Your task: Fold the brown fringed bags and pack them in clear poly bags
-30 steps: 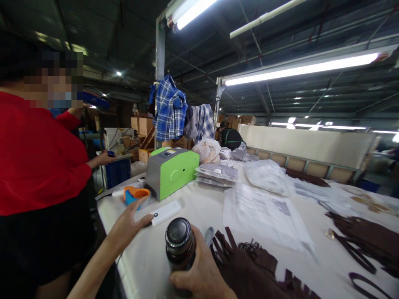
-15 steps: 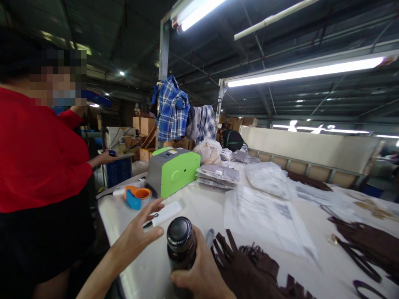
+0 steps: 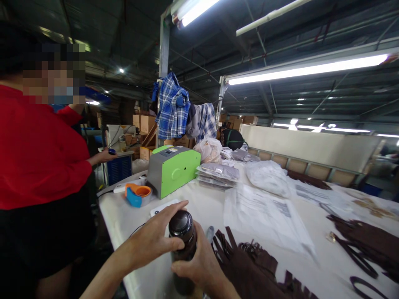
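A dark bottle (image 3: 183,254) with a black ridged lid (image 3: 181,223) stands upright near the table's front edge. My right hand (image 3: 204,263) is wrapped round its body from the right. From the left, my left hand (image 3: 156,234) reaches round the lid, with the thumb against its near side and the fingers over its far side. Just behind my left hand lies a white device (image 3: 163,206), partly hidden. Brown fringed fabric (image 3: 249,270) is spread to the right of the bottle.
A green and grey machine (image 3: 174,170) stands behind, beside an orange and blue tape dispenser (image 3: 139,194). Packed garments (image 3: 218,174) and clear plastic bags (image 3: 268,220) lie on the table (image 3: 116,220). A person in red (image 3: 40,153) stands at the left.
My left hand has moved right, from beside the bottle onto its lid. My right hand still holds the bottle. The view has shifted slightly.
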The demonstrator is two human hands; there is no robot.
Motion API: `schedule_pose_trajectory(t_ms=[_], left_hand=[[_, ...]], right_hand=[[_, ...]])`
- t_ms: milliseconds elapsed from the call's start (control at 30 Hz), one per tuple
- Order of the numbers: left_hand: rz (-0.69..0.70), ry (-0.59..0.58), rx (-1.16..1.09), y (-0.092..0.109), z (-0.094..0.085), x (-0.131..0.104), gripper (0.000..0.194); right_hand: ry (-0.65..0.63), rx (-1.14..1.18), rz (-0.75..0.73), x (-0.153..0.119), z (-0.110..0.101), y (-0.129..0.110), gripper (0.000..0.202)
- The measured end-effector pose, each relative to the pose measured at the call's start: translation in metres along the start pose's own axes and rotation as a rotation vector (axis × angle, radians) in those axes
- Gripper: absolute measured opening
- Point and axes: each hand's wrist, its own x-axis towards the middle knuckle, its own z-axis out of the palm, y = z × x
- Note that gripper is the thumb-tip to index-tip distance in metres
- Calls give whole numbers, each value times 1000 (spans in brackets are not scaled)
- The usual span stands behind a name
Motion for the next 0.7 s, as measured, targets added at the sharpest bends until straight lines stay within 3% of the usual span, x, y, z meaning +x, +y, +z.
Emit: schedule_pose_trajectory(t_ms=[133,300,433,533,600,700], left_hand=[[-29,54,148,10,6,4,72],[-217,147,473,32,18,2,61],[-17,46,381,24,7,-9,80],[118,-107,267,15,-8,-14,77],[132,-133,287,18,-13,-11,67],[-5,-27,501,36,-10,-2,54]], right_hand=[[-11,52,-31,0,2,4,80],[15,21,-47,0,4,16,83],[15,11,-50,-2,4,11,81],[19,13,-50,-2,4,7,82],[20,8,-54,-2,4,7,83],[16,-22,-52,-1,4,7,83]])
